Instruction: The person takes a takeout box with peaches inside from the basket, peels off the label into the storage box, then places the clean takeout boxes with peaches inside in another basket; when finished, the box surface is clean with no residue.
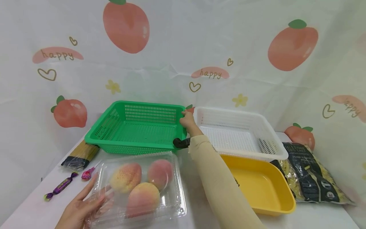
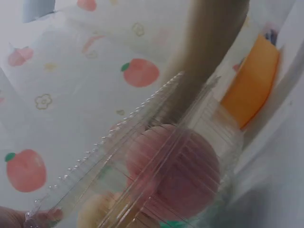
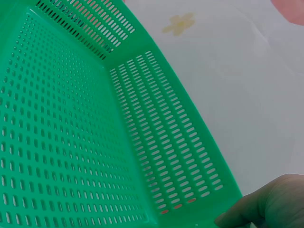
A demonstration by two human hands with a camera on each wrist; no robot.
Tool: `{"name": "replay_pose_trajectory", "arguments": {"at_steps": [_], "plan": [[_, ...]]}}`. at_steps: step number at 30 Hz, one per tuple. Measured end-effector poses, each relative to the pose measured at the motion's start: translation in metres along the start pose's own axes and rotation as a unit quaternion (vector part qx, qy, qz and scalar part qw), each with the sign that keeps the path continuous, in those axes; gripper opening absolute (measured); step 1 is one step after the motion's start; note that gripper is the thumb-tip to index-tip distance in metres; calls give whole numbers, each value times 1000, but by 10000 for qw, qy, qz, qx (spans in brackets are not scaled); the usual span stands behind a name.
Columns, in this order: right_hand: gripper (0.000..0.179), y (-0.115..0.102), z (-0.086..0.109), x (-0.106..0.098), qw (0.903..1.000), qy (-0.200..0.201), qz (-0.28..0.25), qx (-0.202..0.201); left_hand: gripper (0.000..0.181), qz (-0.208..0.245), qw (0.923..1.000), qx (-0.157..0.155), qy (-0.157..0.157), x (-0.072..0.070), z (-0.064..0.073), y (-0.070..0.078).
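Note:
In the head view, my left hand (image 1: 83, 205) grips the left side of a clear plastic clamshell box (image 1: 171, 208). Three peaches (image 1: 143, 197) show through its lid. The box is held tilted near the front of the table; the left wrist view shows a peach (image 2: 175, 171) through its ridged wall. At the far right corner of a green plastic basket (image 1: 137, 148), my right hand (image 1: 188, 122) pinches the rim. The right wrist view shows the thumb of the right hand (image 3: 270, 204) on that rim, and the slotted basket (image 3: 61, 128) has nothing inside.
A white basket (image 1: 228, 136) stands right of the green one, with a yellow tub (image 1: 263, 187) in front. A black pasta bag (image 1: 311, 178) lies at far right. On the left are bundled noodles (image 1: 81, 156), a purple wrapped candy (image 1: 61, 186) and a pink candy (image 1: 87, 173).

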State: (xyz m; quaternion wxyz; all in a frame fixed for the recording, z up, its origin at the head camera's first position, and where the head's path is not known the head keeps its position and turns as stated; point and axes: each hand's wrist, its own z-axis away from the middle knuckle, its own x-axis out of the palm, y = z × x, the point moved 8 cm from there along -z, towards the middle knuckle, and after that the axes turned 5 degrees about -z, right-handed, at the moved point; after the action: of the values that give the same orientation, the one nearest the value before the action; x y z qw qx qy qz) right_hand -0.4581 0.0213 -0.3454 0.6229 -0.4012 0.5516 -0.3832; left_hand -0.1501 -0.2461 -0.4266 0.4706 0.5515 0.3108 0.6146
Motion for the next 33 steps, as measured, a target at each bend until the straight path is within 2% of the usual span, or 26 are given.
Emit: {"name": "replay_pose_trajectory", "arguments": {"at_steps": [1, 2, 3, 6, 8, 12, 15, 19, 24, 28, 33], "plan": [[56, -13, 19, -2, 10000, -28, -47, 66, 66, 275, 9992, 187, -222, 0, 2, 5], [56, -18, 26, -3, 10000, -18, -52, 51, 63, 594, 9963, 379, -488, 1, 3, 11], [55, -21, 30, -4, 10000, -31, -89, 19, 62, 897, 9914, 568, -769, 2, 6, 17], [54, -20, 29, -4, 9999, -24, -109, -35, 61, 1441, 9772, 903, -1270, 3, 12, 32], [55, -4, 6, -1, 9999, -1, -74, -138, 62, 1441, 9770, 1021, -1192, 1, 14, 42], [56, -3, 6, -1, 9998, -15, -98, -145, 67, 1107, 9810, 1457, -651, -2, 14, 65], [56, -2, 5, -1, 9998, -8, -108, -166, 71, 902, 9760, 1946, -390, -1, 10, 86], [55, -2, 5, -1, 9997, 6, -168, -162, 70, 779, 9696, 2306, -236, 4, 1, 113], [55, -3, 7, -1, 9998, -38, -58, -174, 64, 940, 9660, 2403, -187, 12, -18, 143], [56, -4, 9, -3, 9999, 9, 13, -155, 63, 878, 9665, 2411, 95, 17, -38, 163], [56, -5, 11, -3, 9999, 7, 60, -134, 63, 561, 9680, 2400, 464, 17, -62, 183]]}}
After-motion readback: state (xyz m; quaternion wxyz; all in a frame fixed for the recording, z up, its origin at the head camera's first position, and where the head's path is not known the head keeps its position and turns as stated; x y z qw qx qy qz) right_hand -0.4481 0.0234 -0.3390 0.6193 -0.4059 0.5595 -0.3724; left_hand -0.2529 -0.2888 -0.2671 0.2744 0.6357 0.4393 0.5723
